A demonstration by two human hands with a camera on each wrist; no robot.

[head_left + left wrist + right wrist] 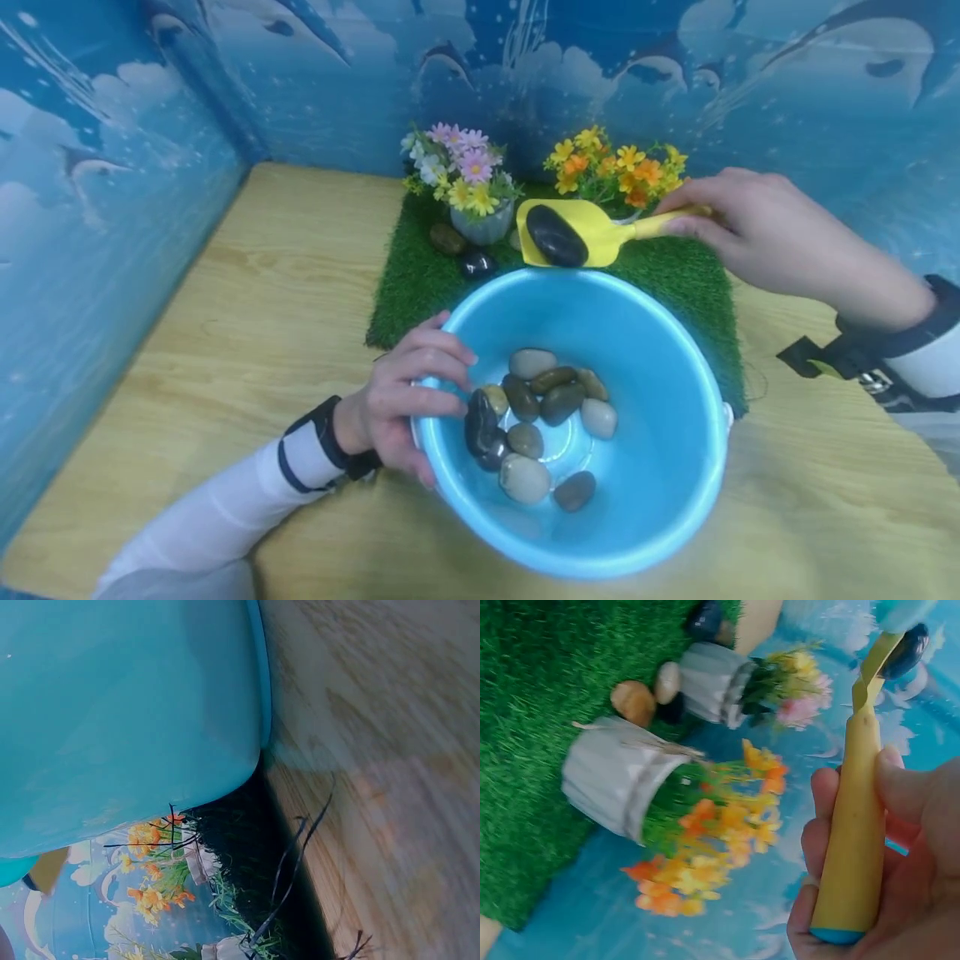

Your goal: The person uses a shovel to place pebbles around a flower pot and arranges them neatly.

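My right hand (772,233) grips the handle of a yellow toy shovel (603,233) above the far rim of a light blue bucket (660,400). One smooth black stone (555,237) lies on the shovel's blade. In the right wrist view, fingers and thumb wrap the handle (851,832), which has a blue end. My left hand (420,392) holds the bucket's left rim, fingers over the edge and thumb outside. Several stones (525,477), grey, brown and black, lie on the bucket's bottom. The left wrist view is mostly filled by the bucket's outer wall (127,712).
Behind the bucket, a green turf mat (420,292) lies on the wooden table (225,333). On it stand a pot of pink and yellow flowers (468,171) and one of orange flowers (712,840). A brown stone (447,239) and a black stone (477,263) lie beside the pots.
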